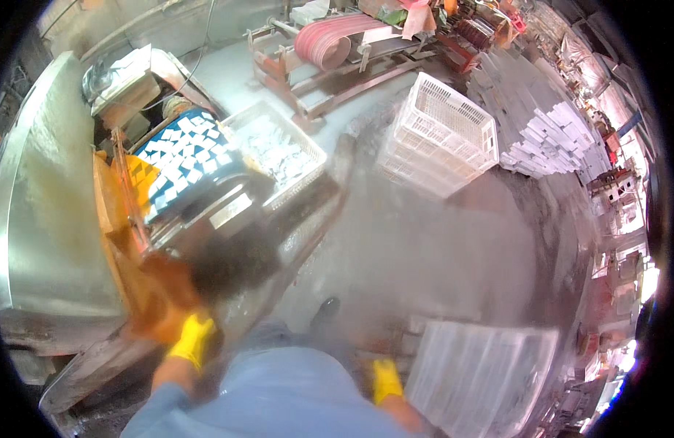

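Observation:
My left hand (193, 339), in a yellow glove, is at the lower left beside the orange-brown lower end of a machine frame (158, 292). Blur keeps me from telling whether it touches the frame or how its fingers are set. Low in the middle, my right hand (386, 379), gloved the same way, hangs next to a pale, striped, block-like stack (483, 376). Its fingers are too smeared to read, and no object shows in it. Ahead of my left hand, many small white tiles (180, 157) lie scattered on a dark blue conveyor belt (219, 175).
A white plastic crate (278, 157) with white pieces stands beside the belt. Stacked white crates (439, 135) are farther right, before piled pale slabs (549, 139). A large metal panel (52, 190) rises at left. A rusty-framed machine with a red roll (322, 47) is at the back.

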A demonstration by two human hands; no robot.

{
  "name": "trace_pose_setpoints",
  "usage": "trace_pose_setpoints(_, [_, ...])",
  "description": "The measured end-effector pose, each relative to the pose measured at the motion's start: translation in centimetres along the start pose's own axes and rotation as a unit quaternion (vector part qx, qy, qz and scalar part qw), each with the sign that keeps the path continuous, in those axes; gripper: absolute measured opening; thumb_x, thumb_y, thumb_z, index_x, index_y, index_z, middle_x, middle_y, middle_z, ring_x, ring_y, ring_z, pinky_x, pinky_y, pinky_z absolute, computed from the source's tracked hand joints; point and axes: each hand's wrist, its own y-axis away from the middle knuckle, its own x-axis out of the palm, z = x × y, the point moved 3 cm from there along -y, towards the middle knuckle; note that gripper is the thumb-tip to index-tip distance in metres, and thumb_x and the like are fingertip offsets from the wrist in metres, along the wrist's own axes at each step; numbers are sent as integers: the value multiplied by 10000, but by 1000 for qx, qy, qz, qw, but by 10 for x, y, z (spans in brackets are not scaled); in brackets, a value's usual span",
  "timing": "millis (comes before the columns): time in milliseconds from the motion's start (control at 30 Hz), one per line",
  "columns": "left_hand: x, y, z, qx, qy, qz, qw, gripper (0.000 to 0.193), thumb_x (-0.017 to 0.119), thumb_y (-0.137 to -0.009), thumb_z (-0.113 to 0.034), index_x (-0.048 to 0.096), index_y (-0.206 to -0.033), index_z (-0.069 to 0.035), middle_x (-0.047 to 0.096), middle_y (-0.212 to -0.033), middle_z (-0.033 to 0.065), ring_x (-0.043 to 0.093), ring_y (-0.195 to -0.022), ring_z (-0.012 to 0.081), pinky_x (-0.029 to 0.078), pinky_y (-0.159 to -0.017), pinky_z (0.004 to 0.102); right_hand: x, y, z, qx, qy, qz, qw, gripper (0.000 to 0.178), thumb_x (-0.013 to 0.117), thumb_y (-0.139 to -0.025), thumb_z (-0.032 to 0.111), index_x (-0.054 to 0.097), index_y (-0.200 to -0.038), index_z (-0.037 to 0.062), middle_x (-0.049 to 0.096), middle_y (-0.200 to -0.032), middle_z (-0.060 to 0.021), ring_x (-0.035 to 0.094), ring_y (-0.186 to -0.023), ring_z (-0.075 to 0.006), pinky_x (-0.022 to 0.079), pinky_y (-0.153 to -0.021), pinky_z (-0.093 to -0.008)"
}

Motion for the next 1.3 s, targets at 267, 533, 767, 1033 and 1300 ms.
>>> trace_pose_setpoints(267, [-33,-59,-41,66,42,-320,944,651,774,-884,-287,543,-1411,18,605,-1384,239,576,-1296,367,435,-1106,414,-137,-83,219,-52,-129,-28,990,561,699,-966,284,501,-1459,103,631,-1366,-142,618,-1193,-272,470,-1038,-379])
trace_pose_setpoints(533, [-100,-144,-98,-36,-38,-512,857,759,697,-920,-465,455,-1502,-41,439,-1548,251,409,-1424,431,328,-1169,503,-166,-55,284,-255,74,28,964,608,692,-973,347,481,-1484,94,611,-1400,-161,566,-1289,-275,430,-1091,-387])
trace_pose_setpoints(767, [-106,-166,-166,-434,51,-380,815,975,427,-920,-763,298,-1591,-66,248,-1647,247,190,-1510,489,108,-1174,698,-227,-74,227,-90,186,80,975,569,660,-950,324,540,-1421,29,606,-1384,-216,545,-1320,-314,409,-1118,-400])
trace_pose_setpoints(1033, [-64,-126,-198,-464,15,-362,808,1023,444,-908,-770,268,-1599,-37,248,-1655,236,166,-1543,418,118,-1175,700,-234,-178,412,-144,282,93,944,661,686,-943,404,518,-1445,9,597,-1417,-195,551,-1334,-313,413,-1120,-399])
trace_pose_setpoints(1300, [-17,-95,-276,-434,1,-483,760,942,657,-876,-622,374,-1553,-32,348,-1600,246,279,-1502,410,154,-1200,643,-17,-148,823,-519,492,207,668,678,714,-939,373,507,-1464,-3,566,-1426,-257,540,-1337,-376,416,-1127,-421])
